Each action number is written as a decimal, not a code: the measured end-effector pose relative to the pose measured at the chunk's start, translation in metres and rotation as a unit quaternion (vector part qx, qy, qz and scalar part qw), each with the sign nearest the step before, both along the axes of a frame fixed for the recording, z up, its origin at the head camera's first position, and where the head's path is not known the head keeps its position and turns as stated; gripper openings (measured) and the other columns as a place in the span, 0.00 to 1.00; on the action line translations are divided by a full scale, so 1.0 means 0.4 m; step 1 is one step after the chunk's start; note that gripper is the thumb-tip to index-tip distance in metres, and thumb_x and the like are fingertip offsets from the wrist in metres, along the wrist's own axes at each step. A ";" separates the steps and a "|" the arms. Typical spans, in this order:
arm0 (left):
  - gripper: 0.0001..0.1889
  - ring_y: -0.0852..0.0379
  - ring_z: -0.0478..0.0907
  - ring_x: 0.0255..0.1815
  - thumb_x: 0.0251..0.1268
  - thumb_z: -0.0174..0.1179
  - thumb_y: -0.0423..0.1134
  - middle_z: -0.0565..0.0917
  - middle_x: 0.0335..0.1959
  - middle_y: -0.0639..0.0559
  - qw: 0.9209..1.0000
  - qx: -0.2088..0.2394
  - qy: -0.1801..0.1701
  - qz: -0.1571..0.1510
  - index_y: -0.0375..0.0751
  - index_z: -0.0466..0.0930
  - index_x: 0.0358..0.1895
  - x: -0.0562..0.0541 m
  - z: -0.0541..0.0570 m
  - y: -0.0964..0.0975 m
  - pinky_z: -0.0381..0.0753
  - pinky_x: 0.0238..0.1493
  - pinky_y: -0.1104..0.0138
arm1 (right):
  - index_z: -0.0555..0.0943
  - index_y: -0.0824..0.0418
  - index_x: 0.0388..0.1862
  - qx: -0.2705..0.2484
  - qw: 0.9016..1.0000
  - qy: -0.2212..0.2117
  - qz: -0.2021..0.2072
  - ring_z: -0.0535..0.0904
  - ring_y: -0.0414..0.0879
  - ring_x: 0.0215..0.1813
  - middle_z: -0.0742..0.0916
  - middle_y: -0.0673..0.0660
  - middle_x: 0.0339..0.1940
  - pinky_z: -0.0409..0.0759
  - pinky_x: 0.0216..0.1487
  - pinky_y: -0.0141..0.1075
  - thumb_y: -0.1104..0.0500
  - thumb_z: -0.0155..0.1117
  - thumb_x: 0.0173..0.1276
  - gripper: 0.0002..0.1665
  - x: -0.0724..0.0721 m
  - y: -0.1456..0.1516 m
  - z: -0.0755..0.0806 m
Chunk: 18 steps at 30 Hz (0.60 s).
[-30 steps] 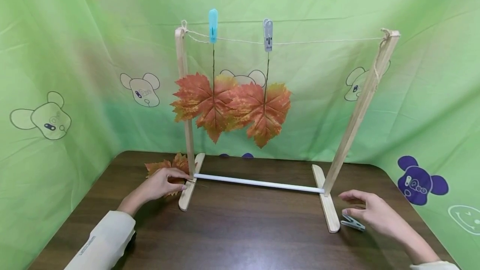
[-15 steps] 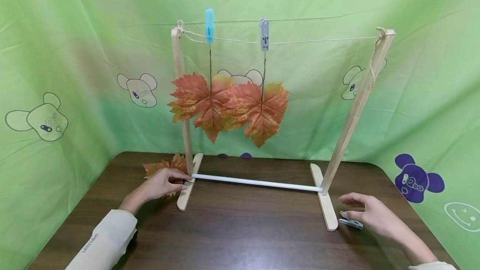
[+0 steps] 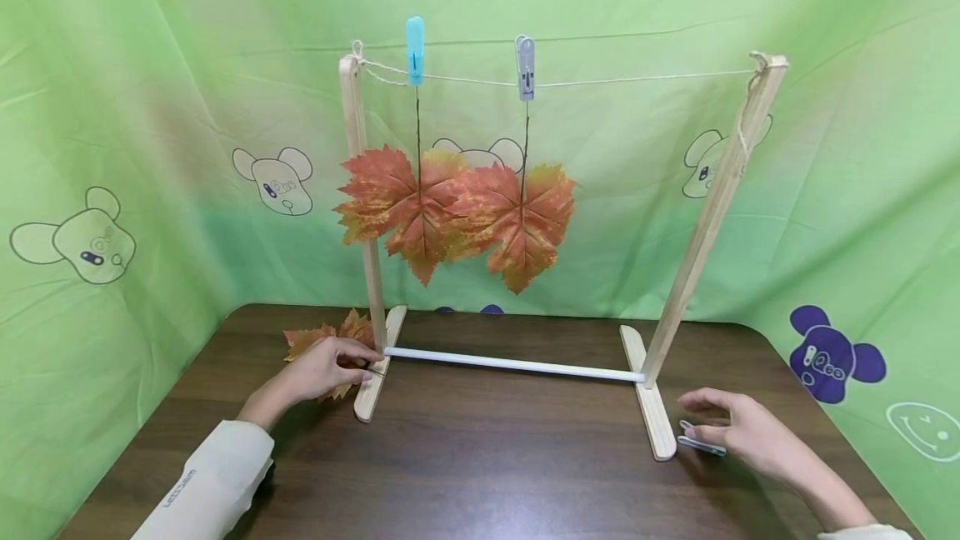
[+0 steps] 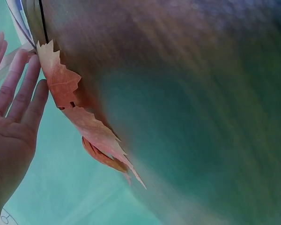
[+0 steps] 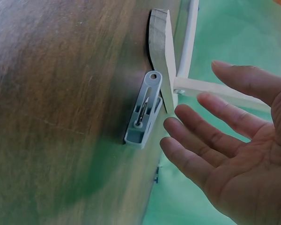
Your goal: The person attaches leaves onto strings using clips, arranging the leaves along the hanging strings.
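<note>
At the rack's left foot, my left hand (image 3: 324, 369) hovers over an orange-red artificial maple leaf (image 3: 307, 342) on the table. In the left wrist view its fingers (image 4: 23, 91) are extended along the leaf (image 4: 63, 84), fingertips right at the thin stem. Much of this leaf is hidden by the hand in the head view. My right hand (image 3: 750, 432) is beside the rack's right foot, fingers loosely spread and holding nothing. A grey clothespin (image 5: 143, 110) lies on its side on the table, just short of the right fingertips, partly covered by the hand in the head view.
A wooden rack (image 3: 693, 248) with a white crossbar (image 3: 513, 365) stands on the brown table (image 3: 487, 457). From its string (image 3: 637, 79), a blue clothespin (image 3: 415, 52) and another grey clothespin (image 3: 525, 69) hold two maple leaves (image 3: 525, 223). Green printed cloth (image 3: 150, 107) surrounds the table.
The stem by my left fingers has shifted, with less of it showing past the rack's foot. The grey clothespin near my right hand has turned slightly. Both hands stay nearly in place.
</note>
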<state>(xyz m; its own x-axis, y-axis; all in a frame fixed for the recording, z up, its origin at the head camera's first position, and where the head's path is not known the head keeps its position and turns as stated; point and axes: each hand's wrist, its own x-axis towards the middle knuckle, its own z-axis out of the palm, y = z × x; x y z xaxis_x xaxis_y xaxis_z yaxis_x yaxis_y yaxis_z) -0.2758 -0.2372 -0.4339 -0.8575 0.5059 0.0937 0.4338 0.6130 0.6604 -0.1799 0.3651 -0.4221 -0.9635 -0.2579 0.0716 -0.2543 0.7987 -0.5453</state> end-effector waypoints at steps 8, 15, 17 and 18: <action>0.15 0.45 0.86 0.57 0.68 0.71 0.33 0.89 0.55 0.45 1.000 -0.007 -0.008 0.006 0.42 0.90 0.56 -0.004 -0.009 0.005 0.86 0.51 0.63 | 0.84 0.71 0.54 -0.006 1.000 -0.007 0.009 0.81 0.26 0.47 0.91 0.65 0.50 0.83 0.47 0.30 0.62 0.77 0.62 0.24 0.000 0.005 -0.019; 0.15 0.45 0.85 0.57 0.67 0.71 0.32 0.89 0.54 0.44 1.000 -0.018 -0.001 0.010 0.43 0.91 0.55 -0.010 -0.011 0.014 0.85 0.48 0.65 | 0.84 0.70 0.53 0.024 1.000 -0.003 0.005 0.82 0.30 0.44 0.91 0.59 0.45 0.82 0.46 0.32 0.62 0.78 0.60 0.24 -0.001 0.003 -0.025; 0.15 0.46 0.86 0.56 0.66 0.71 0.31 0.90 0.53 0.45 1.000 -0.020 0.004 0.009 0.42 0.91 0.55 -0.012 -0.012 0.017 0.84 0.46 0.67 | 0.84 0.69 0.53 0.032 0.999 -0.001 0.002 0.82 0.31 0.43 0.91 0.58 0.44 0.82 0.46 0.33 0.62 0.79 0.59 0.24 -0.001 0.001 -0.026; 0.15 0.46 0.86 0.56 0.66 0.71 0.31 0.90 0.53 0.45 1.000 -0.020 0.004 0.012 0.42 0.91 0.55 -0.012 -0.013 0.019 0.84 0.45 0.69 | 0.84 0.69 0.53 0.036 0.999 0.001 0.000 0.82 0.31 0.43 0.91 0.57 0.44 0.82 0.45 0.33 0.62 0.79 0.59 0.24 -0.001 0.000 -0.026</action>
<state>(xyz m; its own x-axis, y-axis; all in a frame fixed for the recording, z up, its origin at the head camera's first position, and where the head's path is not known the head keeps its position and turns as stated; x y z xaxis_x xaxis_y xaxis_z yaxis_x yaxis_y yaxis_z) -0.2808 -0.2296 -0.4389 -0.8686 0.4891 0.0797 0.4237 0.6494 0.6315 -0.1803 0.3650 -0.4326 -0.9633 -0.2627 0.0555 -0.2560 0.8361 -0.4852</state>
